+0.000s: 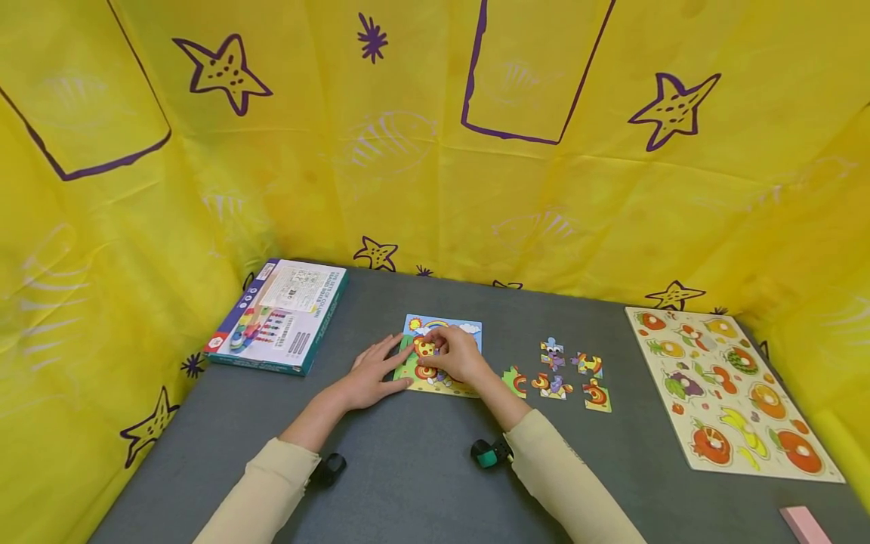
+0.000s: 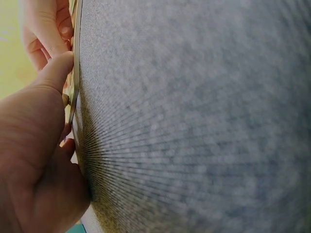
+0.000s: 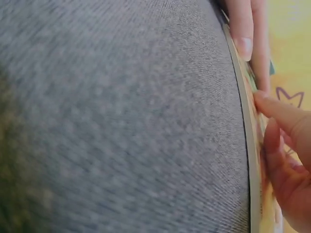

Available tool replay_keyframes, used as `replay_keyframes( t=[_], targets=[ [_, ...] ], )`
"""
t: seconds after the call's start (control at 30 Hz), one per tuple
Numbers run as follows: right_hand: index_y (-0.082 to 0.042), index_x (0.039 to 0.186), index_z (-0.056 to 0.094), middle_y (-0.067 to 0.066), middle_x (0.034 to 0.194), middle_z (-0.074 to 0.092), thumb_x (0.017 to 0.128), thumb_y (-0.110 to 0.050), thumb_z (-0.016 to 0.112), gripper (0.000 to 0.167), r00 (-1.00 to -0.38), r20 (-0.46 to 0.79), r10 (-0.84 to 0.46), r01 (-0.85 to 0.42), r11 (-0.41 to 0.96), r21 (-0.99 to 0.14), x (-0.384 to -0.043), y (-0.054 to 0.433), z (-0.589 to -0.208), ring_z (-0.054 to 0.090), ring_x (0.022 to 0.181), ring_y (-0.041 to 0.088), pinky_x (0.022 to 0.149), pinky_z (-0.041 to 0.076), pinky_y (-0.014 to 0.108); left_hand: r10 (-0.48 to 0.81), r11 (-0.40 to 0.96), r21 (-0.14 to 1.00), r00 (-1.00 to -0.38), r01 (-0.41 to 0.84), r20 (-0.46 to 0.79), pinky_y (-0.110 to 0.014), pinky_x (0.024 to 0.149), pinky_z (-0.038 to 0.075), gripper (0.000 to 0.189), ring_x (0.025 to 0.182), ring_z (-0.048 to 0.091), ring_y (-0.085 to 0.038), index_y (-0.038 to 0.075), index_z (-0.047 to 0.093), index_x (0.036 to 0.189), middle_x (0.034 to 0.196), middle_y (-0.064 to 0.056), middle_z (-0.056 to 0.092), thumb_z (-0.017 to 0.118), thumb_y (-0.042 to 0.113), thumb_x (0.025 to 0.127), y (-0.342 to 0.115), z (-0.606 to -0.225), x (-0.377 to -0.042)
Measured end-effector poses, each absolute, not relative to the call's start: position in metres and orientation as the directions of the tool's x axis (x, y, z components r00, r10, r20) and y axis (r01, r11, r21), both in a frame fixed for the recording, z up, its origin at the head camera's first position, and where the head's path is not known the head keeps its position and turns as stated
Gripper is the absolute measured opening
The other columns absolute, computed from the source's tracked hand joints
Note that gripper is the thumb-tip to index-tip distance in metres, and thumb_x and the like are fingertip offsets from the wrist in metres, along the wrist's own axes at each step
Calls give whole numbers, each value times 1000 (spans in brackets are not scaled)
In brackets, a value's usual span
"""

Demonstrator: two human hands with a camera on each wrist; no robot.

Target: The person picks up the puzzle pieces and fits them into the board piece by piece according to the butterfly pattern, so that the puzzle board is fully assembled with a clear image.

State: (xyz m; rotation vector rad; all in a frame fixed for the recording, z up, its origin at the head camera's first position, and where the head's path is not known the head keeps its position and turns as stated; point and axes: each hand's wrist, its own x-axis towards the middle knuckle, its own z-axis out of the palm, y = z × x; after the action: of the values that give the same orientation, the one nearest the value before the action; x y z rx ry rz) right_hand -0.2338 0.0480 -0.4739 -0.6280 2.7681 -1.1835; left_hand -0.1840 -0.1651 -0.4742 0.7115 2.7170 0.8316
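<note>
A jigsaw puzzle board (image 1: 469,327) with a rainbow and a cartoon animal lies on the dark table. My left hand (image 1: 372,375) rests along its left side, fingers stretched out and thumb on the lower edge. Over the middle, the thumb and forefinger of my right hand (image 1: 457,353) pinch a puzzle piece (image 1: 424,348) with a yellow-orange animal picture, low against the board. The right wrist view shows the right fingertips (image 3: 262,99) down at the board's surface; how the piece sits is hidden. Several loose jigsaw pieces (image 1: 552,386) lie just right of the board.
A boxed game (image 1: 279,313) lies at the back left. On the right lies a wooden fruit board (image 1: 707,408); a pink block (image 1: 805,524) is at the front right corner. Yellow cloth (image 1: 435,189) with purple stars encloses the table (image 1: 408,468).
</note>
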Motion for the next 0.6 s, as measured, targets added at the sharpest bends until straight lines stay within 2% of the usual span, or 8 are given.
replay_keyframes(
  t=[0.27, 0.6],
  targets=[
    [-10, 102, 68, 2, 83, 55, 79, -24, 84, 31, -920, 96, -381, -338, 641, -689, -233, 49, -474, 48, 67, 10, 62, 40, 24, 574, 676, 545, -818, 496, 33, -62, 109, 20, 63, 145, 20, -35, 2, 36, 150, 157, -13, 30, 59, 31, 98, -164, -471, -185],
    [-8, 100, 70, 2, 84, 57, 78, -24, 84, 30, -937, 68, -343, -286, 638, -715, -232, 47, -475, 51, 69, 10, 62, 43, 24, 575, 710, 502, -818, 493, -10, -60, 110, 21, 59, 145, 21, -36, 4, 39, 149, 156, -15, 30, 57, 32, 99, -161, -467, -184]
  ],
)
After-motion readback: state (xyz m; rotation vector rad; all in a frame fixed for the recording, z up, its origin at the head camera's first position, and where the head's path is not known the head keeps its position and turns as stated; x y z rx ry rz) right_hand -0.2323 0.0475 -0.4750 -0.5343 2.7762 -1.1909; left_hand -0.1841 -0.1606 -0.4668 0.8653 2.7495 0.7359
